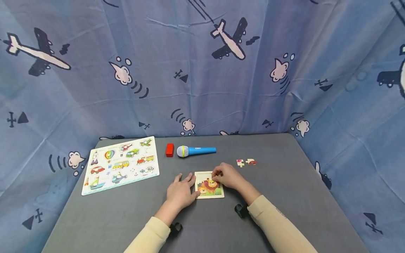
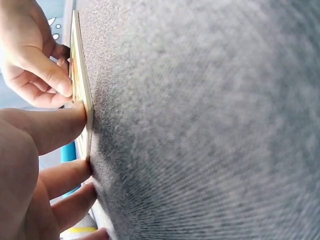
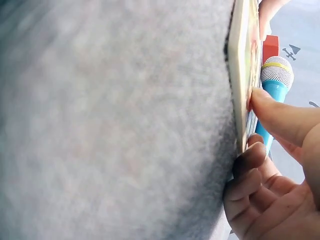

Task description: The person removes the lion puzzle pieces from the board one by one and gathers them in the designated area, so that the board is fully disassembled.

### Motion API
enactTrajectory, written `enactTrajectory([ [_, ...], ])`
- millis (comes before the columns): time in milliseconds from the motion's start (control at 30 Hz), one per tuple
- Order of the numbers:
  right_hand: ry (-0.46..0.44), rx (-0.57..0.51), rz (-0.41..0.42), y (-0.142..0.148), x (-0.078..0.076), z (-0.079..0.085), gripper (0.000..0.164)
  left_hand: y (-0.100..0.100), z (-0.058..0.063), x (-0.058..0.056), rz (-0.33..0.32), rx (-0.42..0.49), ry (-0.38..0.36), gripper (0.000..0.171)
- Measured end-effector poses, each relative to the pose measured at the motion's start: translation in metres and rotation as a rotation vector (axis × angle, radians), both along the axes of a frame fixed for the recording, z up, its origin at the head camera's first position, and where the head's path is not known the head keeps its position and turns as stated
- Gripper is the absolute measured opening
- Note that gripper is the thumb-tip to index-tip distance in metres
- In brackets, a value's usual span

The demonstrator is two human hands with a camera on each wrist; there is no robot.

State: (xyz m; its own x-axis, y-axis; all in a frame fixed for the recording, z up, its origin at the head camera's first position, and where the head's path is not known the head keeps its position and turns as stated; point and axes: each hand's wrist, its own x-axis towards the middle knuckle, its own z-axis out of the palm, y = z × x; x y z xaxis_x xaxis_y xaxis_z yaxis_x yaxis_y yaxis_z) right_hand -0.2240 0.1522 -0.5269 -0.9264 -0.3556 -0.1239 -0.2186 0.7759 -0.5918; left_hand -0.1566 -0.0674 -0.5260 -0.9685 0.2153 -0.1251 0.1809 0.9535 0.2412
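A small square jigsaw puzzle [image 1: 210,196] with a light wooden frame lies in the middle of the table, a lion picture [image 1: 209,187] filling its lower part. My left hand [image 1: 181,192] is spread at its left side; the thumb rests on the lower left corner and the fingertips touch the left edge. Over the upper right of the frame, my right hand [image 1: 229,176] has its fingers curled, thumb and forefinger pinching a puzzle piece that they mostly hide. In the right wrist view, the right thumb [image 3: 272,112] presses at the picture surface beside the frame's edge.
Two loose puzzle pieces [image 1: 246,162] lie to the right, beyond my right hand. A blue toy microphone [image 1: 200,150] and a red block [image 1: 169,150] lie behind the puzzle. A large board with vehicle pictures [image 1: 121,165] is at the left. Patterned cloth [image 1: 196,80] hangs behind the grey table.
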Motion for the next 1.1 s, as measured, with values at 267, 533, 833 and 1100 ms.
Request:
enactTrajectory([
  [267, -0.014, -0.011, -0.016, -0.001, -0.001, 0.001, 0.010, 0.000, 0.001, 0.001, 0.002, 0.004, -0.002, 0.067],
  [533, -0.002, -0.037, -0.019, 0.001, 0.000, 0.001, 0.012, 0.001, 0.001, 0.001, -0.001, 0.000, -0.004, 0.068],
  [833, -0.020, -0.134, -0.065, 0.008, -0.001, 0.005, 0.024, 0.001, 0.001, 0.002, -0.006, -0.003, -0.005, 0.068],
  [1100, -0.052, -0.287, -0.135, 0.032, -0.005, 0.021, 0.024, 0.001, 0.000, 0.002, -0.010, -0.011, 0.001, 0.067],
])
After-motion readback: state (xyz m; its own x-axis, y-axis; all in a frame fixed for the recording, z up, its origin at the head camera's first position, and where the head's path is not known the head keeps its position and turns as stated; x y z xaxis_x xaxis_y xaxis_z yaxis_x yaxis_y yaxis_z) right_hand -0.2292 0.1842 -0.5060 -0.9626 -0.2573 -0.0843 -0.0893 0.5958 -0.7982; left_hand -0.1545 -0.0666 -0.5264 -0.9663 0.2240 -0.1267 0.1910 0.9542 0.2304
